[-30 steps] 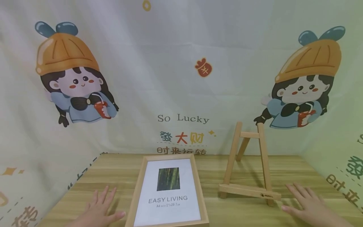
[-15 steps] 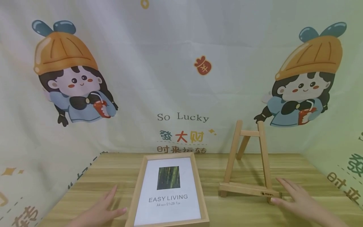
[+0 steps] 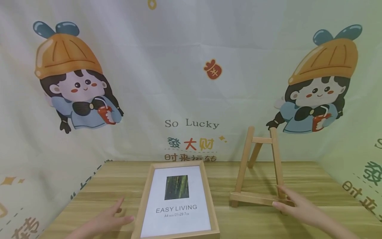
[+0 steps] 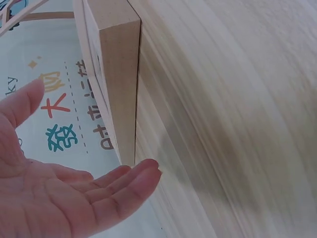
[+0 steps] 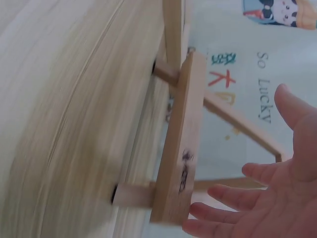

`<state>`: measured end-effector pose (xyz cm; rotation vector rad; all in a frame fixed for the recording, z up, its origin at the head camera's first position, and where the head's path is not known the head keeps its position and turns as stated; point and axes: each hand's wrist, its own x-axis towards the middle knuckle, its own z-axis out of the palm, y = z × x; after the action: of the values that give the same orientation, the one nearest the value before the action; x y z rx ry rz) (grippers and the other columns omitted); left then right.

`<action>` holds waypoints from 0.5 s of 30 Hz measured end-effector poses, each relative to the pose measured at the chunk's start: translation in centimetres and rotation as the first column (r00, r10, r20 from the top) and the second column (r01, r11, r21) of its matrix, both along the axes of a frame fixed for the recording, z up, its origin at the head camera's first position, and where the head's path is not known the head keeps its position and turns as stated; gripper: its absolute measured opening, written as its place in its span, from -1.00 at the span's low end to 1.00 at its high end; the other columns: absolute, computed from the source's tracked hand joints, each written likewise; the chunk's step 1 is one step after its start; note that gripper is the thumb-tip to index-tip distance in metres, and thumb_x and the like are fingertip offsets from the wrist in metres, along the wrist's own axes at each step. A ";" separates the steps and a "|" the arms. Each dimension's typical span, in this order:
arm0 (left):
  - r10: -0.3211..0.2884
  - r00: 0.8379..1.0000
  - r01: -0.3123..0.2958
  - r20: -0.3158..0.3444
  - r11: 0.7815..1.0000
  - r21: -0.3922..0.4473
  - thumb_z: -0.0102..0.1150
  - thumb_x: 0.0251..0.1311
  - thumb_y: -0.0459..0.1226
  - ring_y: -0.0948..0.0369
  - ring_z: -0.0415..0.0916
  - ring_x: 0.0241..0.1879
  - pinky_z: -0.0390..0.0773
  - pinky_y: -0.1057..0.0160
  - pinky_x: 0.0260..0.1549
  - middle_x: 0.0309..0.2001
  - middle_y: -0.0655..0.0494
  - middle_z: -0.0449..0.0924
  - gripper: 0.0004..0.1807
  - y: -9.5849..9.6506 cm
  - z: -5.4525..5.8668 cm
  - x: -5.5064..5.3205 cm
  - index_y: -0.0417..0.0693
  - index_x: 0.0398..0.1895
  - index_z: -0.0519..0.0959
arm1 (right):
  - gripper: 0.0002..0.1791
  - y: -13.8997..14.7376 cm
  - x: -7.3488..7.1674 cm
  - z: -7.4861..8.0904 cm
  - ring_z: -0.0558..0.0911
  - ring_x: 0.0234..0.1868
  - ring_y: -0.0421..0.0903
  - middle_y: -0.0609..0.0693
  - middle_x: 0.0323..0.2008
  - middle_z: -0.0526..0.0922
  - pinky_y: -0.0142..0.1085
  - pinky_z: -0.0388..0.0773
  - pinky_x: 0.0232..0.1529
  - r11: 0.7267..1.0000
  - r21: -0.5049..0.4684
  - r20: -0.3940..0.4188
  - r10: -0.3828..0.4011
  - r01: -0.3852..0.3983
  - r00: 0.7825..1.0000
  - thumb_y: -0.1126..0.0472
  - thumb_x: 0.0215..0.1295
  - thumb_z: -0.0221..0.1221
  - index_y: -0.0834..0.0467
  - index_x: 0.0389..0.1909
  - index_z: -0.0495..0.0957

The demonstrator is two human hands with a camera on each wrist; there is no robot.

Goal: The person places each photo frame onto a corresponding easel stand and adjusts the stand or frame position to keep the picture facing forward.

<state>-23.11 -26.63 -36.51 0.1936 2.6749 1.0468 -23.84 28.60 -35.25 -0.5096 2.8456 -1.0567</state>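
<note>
A wooden picture frame (image 3: 177, 204) lies on the table, holding a white sheet with a dark green picture and the words EASY LIVING. Just left of it is my left hand (image 3: 102, 221), thumb and fingers spread; the left wrist view shows the palm (image 4: 44, 198) holding nothing. To the right stands a small wooden easel (image 3: 253, 198) with a front ledge. My right hand (image 3: 304, 210) is at the right end of that ledge, its thumb in front. In the right wrist view, the extended fingers (image 5: 233, 198) reach beside the easel's ledge (image 5: 181, 148); whether they touch it I cannot tell.
The wood-grain table (image 3: 226, 219) reaches back to a pale printed cloth (image 3: 191, 99) hanging behind and along both sides. The easel's rear leg (image 3: 255, 154) leans back towards the cloth.
My right hand has moved left, from beside the easel to the right end of its ledge. My left hand has turned, its fingers more in line. Frame and easel have stayed in place.
</note>
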 end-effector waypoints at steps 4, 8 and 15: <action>0.033 0.999 -0.033 0.030 0.999 -0.010 0.05 0.18 0.04 -0.48 0.17 0.05 0.29 -0.42 -0.09 0.12 -0.66 0.12 0.01 0.1 0.1 -0.1 -0.50 0.33 -0.25 | -0.23 -0.9 0.2 0.3 0.30 0.10 0.47 0.56 0.22 0.10 0.13 0.52 -0.15 0.998 -0.062 0.065 -0.007 0.011 0.998 0.04 0.31 0.01 0.45 0.32 -0.04; 0.078 0.996 -0.078 0.051 0.997 -0.010 0.10 0.15 0.03 -0.39 0.30 -0.01 0.46 -0.29 -0.18 0.09 -0.61 0.21 0.01 0.6 0.2 -0.1 -0.53 0.31 -0.18 | -0.24 -2.0 0.5 0.4 0.38 0.07 0.40 0.54 0.20 0.16 0.05 0.57 -0.20 0.995 -0.094 0.073 -0.008 0.015 0.997 0.04 0.30 0.02 0.42 0.32 -0.02; 0.135 0.988 -0.137 0.074 0.991 0.014 0.15 0.12 -0.02 -0.22 0.46 -0.12 0.55 -0.14 -0.24 0.08 -0.51 0.29 -0.05 1.6 0.2 -0.1 -0.50 0.31 -0.07 | -0.27 -3.9 0.5 0.8 0.45 0.01 0.23 0.46 0.15 0.27 0.05 0.55 -0.20 0.989 -0.144 0.105 0.042 -0.026 0.994 0.03 0.31 0.00 0.41 0.32 0.01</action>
<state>-23.22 -25.03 -36.31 -0.0239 2.6445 1.0965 -23.31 24.74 -34.42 -0.4930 2.6728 -1.2470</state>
